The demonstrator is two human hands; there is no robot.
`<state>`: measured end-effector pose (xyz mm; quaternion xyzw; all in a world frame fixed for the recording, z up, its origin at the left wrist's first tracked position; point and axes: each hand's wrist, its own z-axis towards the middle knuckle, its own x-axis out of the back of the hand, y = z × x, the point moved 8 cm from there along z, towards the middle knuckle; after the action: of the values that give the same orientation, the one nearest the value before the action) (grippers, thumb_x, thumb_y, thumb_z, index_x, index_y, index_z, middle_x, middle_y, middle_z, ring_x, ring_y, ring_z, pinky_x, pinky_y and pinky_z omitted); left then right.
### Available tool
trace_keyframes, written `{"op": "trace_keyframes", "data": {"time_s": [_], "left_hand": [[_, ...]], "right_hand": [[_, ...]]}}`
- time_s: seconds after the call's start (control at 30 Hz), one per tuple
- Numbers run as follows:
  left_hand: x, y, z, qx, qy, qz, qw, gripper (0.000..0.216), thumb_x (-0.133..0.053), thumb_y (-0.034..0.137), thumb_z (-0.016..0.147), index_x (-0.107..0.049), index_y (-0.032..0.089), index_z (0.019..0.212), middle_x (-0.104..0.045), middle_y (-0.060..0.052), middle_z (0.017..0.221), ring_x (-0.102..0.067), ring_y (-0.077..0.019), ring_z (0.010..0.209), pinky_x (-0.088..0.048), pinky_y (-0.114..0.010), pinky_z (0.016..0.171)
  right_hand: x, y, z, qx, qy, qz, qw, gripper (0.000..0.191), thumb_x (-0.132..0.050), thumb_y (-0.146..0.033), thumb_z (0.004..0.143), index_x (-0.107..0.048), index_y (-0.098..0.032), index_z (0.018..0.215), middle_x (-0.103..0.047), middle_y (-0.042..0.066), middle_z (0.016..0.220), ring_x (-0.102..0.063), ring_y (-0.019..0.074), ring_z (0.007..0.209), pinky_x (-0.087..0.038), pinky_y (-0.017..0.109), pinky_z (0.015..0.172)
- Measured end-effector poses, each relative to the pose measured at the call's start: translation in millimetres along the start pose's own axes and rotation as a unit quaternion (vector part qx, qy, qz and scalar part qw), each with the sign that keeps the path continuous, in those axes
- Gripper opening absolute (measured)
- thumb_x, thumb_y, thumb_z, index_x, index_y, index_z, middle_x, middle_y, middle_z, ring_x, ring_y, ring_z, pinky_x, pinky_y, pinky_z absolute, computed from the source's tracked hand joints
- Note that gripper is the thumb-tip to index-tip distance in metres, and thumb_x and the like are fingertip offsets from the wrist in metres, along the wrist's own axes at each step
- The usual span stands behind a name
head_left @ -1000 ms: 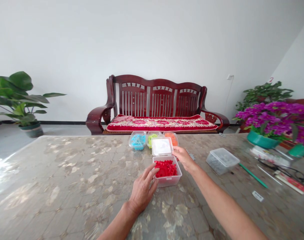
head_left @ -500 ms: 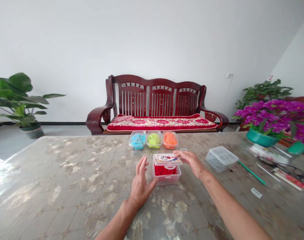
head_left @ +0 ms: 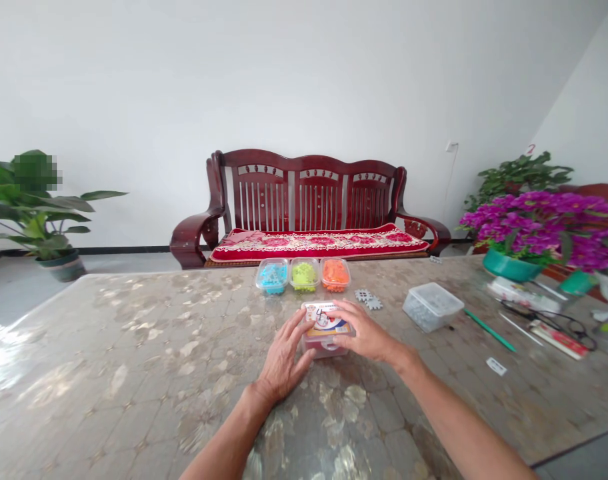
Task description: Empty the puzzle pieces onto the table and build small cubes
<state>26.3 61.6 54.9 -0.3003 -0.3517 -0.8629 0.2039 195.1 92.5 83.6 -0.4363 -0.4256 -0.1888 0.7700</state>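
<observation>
A clear plastic box [head_left: 320,349] stands on the table in front of me, its labelled lid [head_left: 320,317] lying down over the top. Reddish contents show faintly through the front wall. My left hand [head_left: 287,357] is curved around the box's left side, fingers along the lid's edge and thumb near the front corner. Over the right part of the lid lies my right hand [head_left: 367,333], with its thumb at the front by the clasp. Both hands grip the box from opposite sides.
Behind the box stand three open tubs holding blue pieces [head_left: 273,277], yellow-green pieces [head_left: 304,275] and orange pieces [head_left: 335,274]. Grey interlocking pieces [head_left: 368,299] lie nearby. Rightward are a lidded box of grey pieces [head_left: 433,307], a green stick [head_left: 490,330], glasses [head_left: 579,328] and purple flowers [head_left: 539,223].
The lid has come down over the red contents. My right hand has moved down with it, its thumb now at the front. My left hand has closed in on the box's left side.
</observation>
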Motion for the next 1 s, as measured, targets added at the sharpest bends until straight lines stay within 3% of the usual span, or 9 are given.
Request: {"op": "trace_keyframes", "data": {"time_s": [0.13, 0.3, 0.5, 0.73, 1.0], "left_hand": [[5.5, 2.2, 7.3, 0.0, 0.01, 0.013, 1.0, 0.034, -0.048, 0.035, 0.092, -0.052, 0.024, 0.125, -0.046, -0.011, 0.143, -0.039, -0.024, 0.135, -0.038, -0.046, 0.109], [7.0, 12.4, 25.4, -0.01, 0.008, 0.061, 0.998, 0.031, -0.06, 0.043, 0.084, -0.057, 0.021, 0.105, -0.055, -0.01, 0.127, -0.044, -0.0274, 0.129, -0.042, -0.048, 0.104], [2.1, 23.1, 40.8, -0.011, -0.001, 0.055, 0.998, 0.031, -0.067, 0.04, 0.078, -0.052, 0.022, 0.097, -0.054, -0.006, 0.107, -0.053, -0.0247, 0.112, -0.048, -0.042, 0.092], [-8.2, 17.7, 37.2, -0.018, -0.009, 0.065, 0.998, 0.034, -0.067, 0.037, 0.08, -0.049, 0.026, 0.106, -0.049, -0.004, 0.115, -0.041, -0.0266, 0.129, -0.04, -0.048, 0.105], [-13.3, 11.7, 34.6, -0.014, -0.022, 0.098, 0.995, 0.033, -0.068, 0.029, 0.079, -0.049, 0.026, 0.106, -0.05, -0.005, 0.118, -0.036, -0.0291, 0.133, -0.043, -0.049, 0.105]], "right_hand": [[-9.1, 0.2, -2.2, 0.007, 0.012, -0.022, 1.0, 0.059, -0.064, -0.047, 0.081, -0.049, -0.028, 0.135, -0.038, 0.009, 0.149, -0.026, 0.0277, 0.14, -0.023, 0.05, 0.114], [-15.2, -2.1, -7.4, 0.033, 0.045, -0.025, 0.998, 0.063, -0.06, -0.05, 0.084, -0.044, -0.026, 0.139, -0.035, 0.011, 0.15, -0.023, 0.0268, 0.141, -0.023, 0.05, 0.115], [-15.6, -3.7, -7.8, 0.05, 0.05, -0.038, 0.997, 0.062, -0.058, -0.047, 0.087, -0.038, -0.028, 0.143, -0.034, 0.011, 0.149, -0.024, 0.0275, 0.141, -0.025, 0.051, 0.114], [-17.1, -2.6, -9.7, 0.034, 0.025, -0.063, 0.997, 0.061, -0.056, -0.04, 0.089, -0.034, -0.03, 0.145, -0.029, 0.009, 0.153, -0.021, 0.0265, 0.142, -0.024, 0.049, 0.116], [-18.5, -11.4, -13.8, 0.033, 0.062, -0.115, 0.991, 0.057, -0.053, -0.017, 0.088, -0.04, -0.026, 0.143, -0.036, 0.009, 0.149, -0.021, 0.0286, 0.142, -0.028, 0.051, 0.115]]}}
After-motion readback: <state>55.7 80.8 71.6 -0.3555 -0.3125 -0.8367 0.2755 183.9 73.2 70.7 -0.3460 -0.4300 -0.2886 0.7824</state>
